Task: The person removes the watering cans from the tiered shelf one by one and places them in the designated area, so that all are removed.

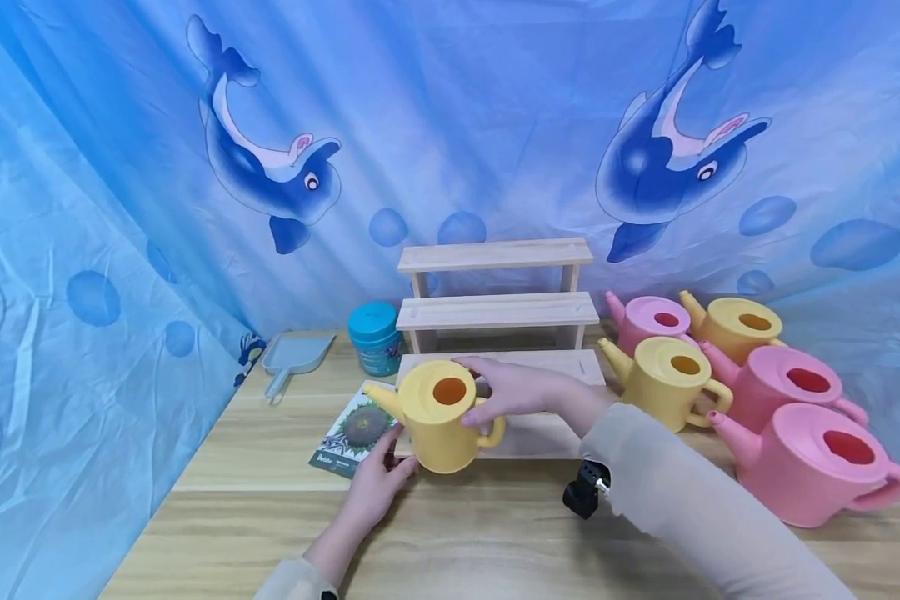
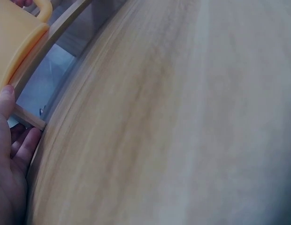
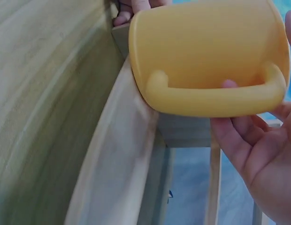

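Observation:
A yellow watering can (image 1: 438,429) stands over the lowest step of a wooden tiered stand (image 1: 498,310), its spout pointing left. My right hand (image 1: 506,387) grips the can on its handle side, and fingers show past the handle (image 3: 211,101) in the right wrist view. At the left end of the lowest step is my left hand (image 1: 378,479). Its thumb (image 2: 6,101) reaches the base of the can, while the other fingers (image 2: 28,147) bend round the stand's end piece below. The can's base sits at the step's front edge (image 3: 112,145).
Several pink and yellow watering cans (image 1: 817,467) crowd the table's right side. Left of the stand are a turquoise tub (image 1: 375,337), a sunflower picture packet (image 1: 348,433) and a grey-blue dustpan (image 1: 296,354). A blue dolphin-print curtain (image 1: 450,125) hangs behind the wood-grain table (image 1: 270,508).

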A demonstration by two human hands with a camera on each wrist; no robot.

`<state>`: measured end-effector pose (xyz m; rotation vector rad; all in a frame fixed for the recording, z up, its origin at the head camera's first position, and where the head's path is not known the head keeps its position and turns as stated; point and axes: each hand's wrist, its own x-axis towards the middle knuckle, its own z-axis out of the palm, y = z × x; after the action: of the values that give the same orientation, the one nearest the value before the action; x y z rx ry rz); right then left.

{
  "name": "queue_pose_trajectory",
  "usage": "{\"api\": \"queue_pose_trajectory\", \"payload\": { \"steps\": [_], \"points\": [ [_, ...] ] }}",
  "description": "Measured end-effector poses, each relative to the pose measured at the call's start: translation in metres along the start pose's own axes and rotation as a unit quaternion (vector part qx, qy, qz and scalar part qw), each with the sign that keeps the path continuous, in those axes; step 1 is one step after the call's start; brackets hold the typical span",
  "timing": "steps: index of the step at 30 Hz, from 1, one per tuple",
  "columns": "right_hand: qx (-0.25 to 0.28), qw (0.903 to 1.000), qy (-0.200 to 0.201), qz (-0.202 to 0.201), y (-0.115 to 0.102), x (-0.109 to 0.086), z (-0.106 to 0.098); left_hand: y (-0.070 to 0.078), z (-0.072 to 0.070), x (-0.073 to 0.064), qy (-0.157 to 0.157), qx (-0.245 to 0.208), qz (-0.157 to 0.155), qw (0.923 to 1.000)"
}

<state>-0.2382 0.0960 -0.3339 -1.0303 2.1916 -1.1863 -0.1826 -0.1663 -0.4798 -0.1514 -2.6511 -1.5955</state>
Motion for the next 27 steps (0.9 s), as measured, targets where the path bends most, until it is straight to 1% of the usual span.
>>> {"api": "queue_pose_trajectory", "payload": {
  "steps": [3, 4, 7, 10, 14, 17, 21, 24, 27],
  "points": [
    [0.013, 0.9998, 0.000, -0.013, 0.001, 0.002, 0.003, 0.001, 0.000, 0.000, 0.001, 0.008, 0.000, 1.0000],
    [0.010, 0.9997, 0.000, -0.024, 0.002, 0.003, 0.004, 0.001, 0.000, 0.000, 0.001, 0.008, -0.002, 1.0000],
    [-0.010, 0.9994, 0.009, -0.032, 0.003, 0.005, 0.007, 0.001, 0.000, 0.000, 0.006, 0.015, 0.000, 0.9999],
    [-0.021, 0.9990, 0.017, -0.036, 0.005, 0.005, 0.008, 0.000, 0.000, 0.000, 0.011, 0.018, 0.010, 0.9997],
    [-0.003, 0.9988, 0.027, -0.042, 0.008, 0.002, 0.008, 0.000, 0.001, 0.000, 0.019, 0.023, 0.026, 0.9992],
    [0.006, 0.9988, 0.035, -0.034, 0.010, -0.003, 0.006, 0.000, 0.001, 0.000, 0.022, 0.023, 0.022, 0.9993],
    [-0.005, 0.9983, 0.058, -0.004, 0.013, -0.014, 0.002, 0.000, 0.001, 0.000, 0.016, 0.020, 0.018, 0.9995],
    [-0.006, 0.9971, 0.074, 0.016, 0.016, -0.024, -0.002, 0.000, 0.001, -0.001, 0.016, 0.024, 0.026, 0.9992],
    [0.011, 0.9963, 0.082, 0.023, 0.020, -0.032, -0.004, 0.001, 0.001, -0.001, 0.018, 0.024, 0.028, 0.9992]
  ]
}}
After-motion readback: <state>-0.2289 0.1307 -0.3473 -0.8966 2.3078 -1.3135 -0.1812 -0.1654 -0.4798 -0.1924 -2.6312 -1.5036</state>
